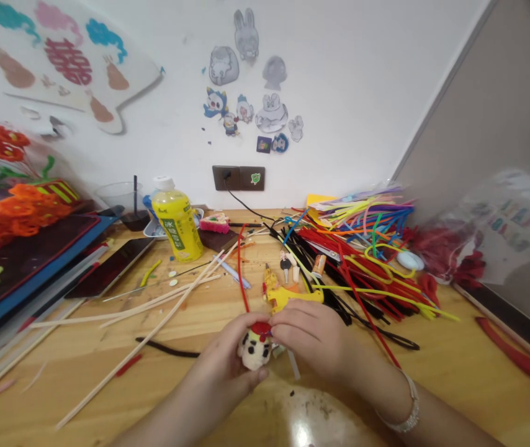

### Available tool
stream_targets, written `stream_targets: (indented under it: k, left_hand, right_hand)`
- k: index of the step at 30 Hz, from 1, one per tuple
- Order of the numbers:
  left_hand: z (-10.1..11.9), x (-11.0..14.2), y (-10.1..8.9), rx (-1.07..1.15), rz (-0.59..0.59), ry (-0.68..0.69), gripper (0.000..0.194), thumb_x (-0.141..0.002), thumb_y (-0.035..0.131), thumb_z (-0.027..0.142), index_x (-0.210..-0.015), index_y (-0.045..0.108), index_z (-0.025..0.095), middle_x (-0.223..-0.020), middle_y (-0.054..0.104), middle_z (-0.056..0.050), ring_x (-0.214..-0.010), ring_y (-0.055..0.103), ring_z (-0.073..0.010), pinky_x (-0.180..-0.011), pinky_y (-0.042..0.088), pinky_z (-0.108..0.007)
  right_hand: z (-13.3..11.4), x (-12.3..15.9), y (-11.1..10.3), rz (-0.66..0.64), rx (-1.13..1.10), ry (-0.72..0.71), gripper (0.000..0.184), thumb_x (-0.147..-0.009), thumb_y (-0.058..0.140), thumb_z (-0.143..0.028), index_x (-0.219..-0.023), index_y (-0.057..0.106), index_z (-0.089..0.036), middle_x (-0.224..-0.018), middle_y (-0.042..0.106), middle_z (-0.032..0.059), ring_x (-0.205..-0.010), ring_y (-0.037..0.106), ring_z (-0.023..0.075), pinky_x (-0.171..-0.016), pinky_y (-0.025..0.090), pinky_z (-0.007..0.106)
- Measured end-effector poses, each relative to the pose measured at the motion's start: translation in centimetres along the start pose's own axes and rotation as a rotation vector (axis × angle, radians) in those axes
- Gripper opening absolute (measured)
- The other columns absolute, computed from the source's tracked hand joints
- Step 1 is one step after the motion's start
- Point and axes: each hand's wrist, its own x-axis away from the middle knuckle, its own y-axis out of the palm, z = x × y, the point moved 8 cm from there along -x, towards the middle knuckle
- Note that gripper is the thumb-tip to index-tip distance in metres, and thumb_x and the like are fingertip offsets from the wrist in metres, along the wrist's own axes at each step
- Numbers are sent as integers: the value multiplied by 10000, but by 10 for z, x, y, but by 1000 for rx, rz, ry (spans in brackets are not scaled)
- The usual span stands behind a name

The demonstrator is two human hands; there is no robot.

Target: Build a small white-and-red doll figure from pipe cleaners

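Observation:
Between my hands is a small cream-coloured fuzzy doll head (254, 352) with black eyes and brows and a red top. My left hand (230, 354) wraps it from the left, thumb below and index finger above. The fingertips of my right hand (314, 338) are pressed together against the head's upper right side, at its red top; what lies under them is hidden. A red pipe cleaner (242, 270) rises just behind my left index finger; I cannot tell if it joins the head. Just beyond my right hand lies a yellow glue gun (293, 297).
Bundles of coloured pipe cleaners (367, 217) cover the back right. A yellow drink bottle (176, 223) stands at the back left, near a phone (111, 268). Cream strips (153, 335) and a black pipe cleaner (167, 349) lie left. Orange fuzzy flowers (18, 214) stand far left.

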Motion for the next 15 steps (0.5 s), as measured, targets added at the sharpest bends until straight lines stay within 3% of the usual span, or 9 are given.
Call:
stream_targets:
  k: [15]
  left_hand:
    - [12,0,1,-114,6,13,477,-596,635,66,-1037,584,242,-1028,659,-49,-937,613,-223,-849,472,-315]
  right_hand:
    - [-5,0,3,-12,124,-42,209,-907,384,-128,-877,591,-118,-818,670,107,-746,584,187,-686,501,310]
